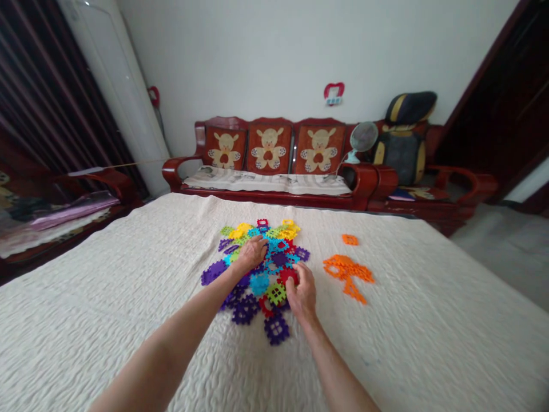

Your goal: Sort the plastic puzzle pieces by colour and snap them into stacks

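A pile of plastic interlocking building pieces with toothed edges lies on the cream quilted cover, in purple, blue, green, yellow and red. My left hand (253,252) is over the middle of the pile, fingers reaching down among the blue pieces; it looks open, though its fingertips are partly hidden. At the pile's right edge, my right hand (303,290) is open with fingers curved and apart, beside a red piece (287,276) and a green window-shaped piece (276,293). A purple window-shaped piece (277,329) lies nearest me. To the right is a separate group of orange pieces (346,267).
One orange piece (350,239) lies apart behind the orange group. Past the far edge of the quilted cover (128,286) stands a wooden sofa (274,197) with bear-patterned cushions. A small fan (363,137) and a massage seat pad (402,154) are at the right.
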Demonstrator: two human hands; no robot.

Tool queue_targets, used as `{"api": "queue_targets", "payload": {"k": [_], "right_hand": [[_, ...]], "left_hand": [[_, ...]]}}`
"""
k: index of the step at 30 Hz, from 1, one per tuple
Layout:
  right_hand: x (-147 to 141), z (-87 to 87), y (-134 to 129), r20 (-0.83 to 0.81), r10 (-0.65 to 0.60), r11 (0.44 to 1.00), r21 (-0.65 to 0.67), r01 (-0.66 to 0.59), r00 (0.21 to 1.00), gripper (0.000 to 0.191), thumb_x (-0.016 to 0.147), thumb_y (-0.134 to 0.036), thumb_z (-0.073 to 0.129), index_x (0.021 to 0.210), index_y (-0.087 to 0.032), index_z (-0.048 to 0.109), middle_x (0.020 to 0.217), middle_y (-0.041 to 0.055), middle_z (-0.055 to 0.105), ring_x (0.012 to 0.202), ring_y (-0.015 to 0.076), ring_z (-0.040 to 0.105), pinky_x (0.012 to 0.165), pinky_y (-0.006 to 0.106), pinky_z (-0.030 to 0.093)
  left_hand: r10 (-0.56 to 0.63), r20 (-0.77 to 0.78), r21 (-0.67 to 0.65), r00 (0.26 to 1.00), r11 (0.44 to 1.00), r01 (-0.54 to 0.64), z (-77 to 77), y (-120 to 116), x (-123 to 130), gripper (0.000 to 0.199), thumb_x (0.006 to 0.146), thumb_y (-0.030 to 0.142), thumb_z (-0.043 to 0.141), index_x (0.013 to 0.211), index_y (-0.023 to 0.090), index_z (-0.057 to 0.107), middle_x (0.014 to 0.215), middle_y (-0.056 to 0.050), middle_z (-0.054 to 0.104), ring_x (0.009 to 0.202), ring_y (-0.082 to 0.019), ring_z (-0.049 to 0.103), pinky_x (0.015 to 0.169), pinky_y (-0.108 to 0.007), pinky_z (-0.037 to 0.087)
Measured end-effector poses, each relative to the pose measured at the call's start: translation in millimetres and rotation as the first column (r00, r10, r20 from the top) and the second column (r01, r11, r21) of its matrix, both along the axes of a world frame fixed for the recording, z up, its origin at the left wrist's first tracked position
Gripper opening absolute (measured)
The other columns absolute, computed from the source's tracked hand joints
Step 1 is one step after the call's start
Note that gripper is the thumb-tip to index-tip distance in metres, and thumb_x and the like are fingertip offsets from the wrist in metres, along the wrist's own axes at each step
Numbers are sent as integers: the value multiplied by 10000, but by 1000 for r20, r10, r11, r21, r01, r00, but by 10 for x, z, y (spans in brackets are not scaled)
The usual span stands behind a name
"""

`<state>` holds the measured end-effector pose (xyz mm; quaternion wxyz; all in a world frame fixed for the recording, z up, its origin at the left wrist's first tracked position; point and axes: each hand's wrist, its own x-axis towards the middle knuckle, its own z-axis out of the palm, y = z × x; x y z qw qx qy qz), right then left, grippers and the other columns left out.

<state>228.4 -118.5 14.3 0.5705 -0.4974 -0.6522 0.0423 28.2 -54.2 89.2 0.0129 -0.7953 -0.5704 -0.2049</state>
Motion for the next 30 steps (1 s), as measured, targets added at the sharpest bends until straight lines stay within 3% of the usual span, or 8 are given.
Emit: {"api": "queue_targets", "payload": {"k": [7, 11, 18, 23, 30], "right_hand": [[10, 9, -29, -62, 12, 998, -64, -16, 998, 357, 826, -250, 488, 1149, -179, 625, 1191, 148, 659, 1138, 281, 603, 1018, 498, 487], [3, 21, -43, -80, 8, 997, -77, -14, 997, 355, 823, -234, 487, 1143, -181, 629, 1177, 144, 663, 1127, 277, 610, 1014, 487, 493], [-5, 31, -38, -67, 23, 998, -50, -27, 997, 351, 821, -215, 485, 1140, -190, 629, 1149, 130, 677, 1097, 269, 625, 988, 480, 512], [1, 44, -29, -48, 10, 1000, -19, -11, 999, 332, 827, -222, 483, 1124, -187, 626, 1124, 133, 685, 1065, 262, 641, 966, 460, 529], [3, 49, -26, -48, 13, 1000, -20, -14, 999, 325, 828, -230, 488, 1119, -185, 625, 1108, 125, 694, 1044, 254, 653, 943, 437, 541]], "left_hand": [[18, -75, -59, 997, 998, -23, -5, 531, 443, 397, 956, 263, 473, 1340, 200, 553, 1296, -137, 606, 1196, -246, 583, 1034, -395, 486], [13, -79, -97, 997, 995, -21, -34, 655, 559, 457, 974, 336, 461, 1405, 193, 506, 1344, -160, 568, 1223, -276, 563, 1026, -441, 485], [-3, -130, -116, 991, 993, -12, -70, 458, 526, 335, 962, 361, 489, 1243, 226, 613, 1374, -145, 549, 1262, -306, 531, 1017, -474, 477], [25, -183, -137, 983, 989, -50, 5, 216, 429, 317, 952, 358, 497, 1223, 239, 612, 1292, -136, 589, 1183, -312, 578, 1005, -510, 471], [-22, -246, -152, 969, 988, -16, 116, -3, 350, 292, 915, 259, 511, 1181, 201, 616, 1328, -129, 593, 1205, -287, 583, 1035, -454, 467]]}}
